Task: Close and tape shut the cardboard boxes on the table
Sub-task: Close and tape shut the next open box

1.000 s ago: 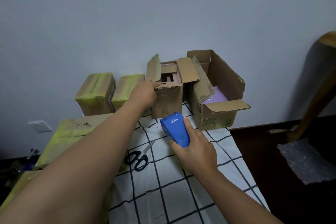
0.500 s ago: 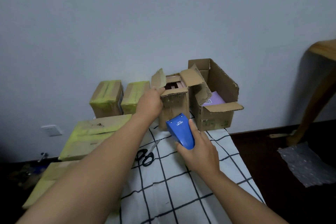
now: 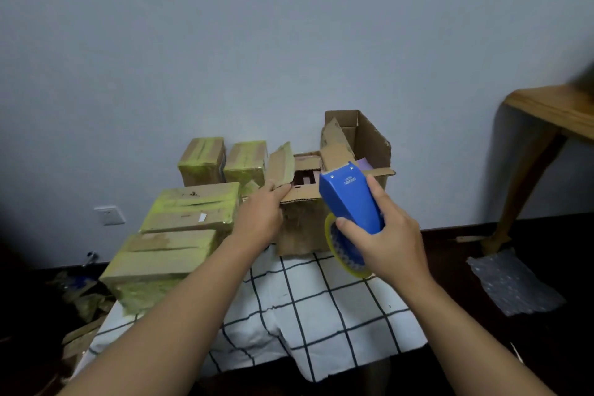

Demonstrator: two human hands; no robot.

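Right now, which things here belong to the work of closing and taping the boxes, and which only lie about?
For the job:
- small open brown cardboard box, its flap held by the left hand
- blue plastic tape dispenser, gripped by the right hand
- larger open cardboard box behind

Lying about:
- four boxes already sealed with yellowish tape
- bubble wrap sheet on the floor
- wooden table

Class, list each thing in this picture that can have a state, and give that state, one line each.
small box: open, flaps up
left hand: on the small box's left flap
large box: open, flaps out
tape dispenser: lifted, gripped by the right hand
four yellow-taped boxes: closed and taped
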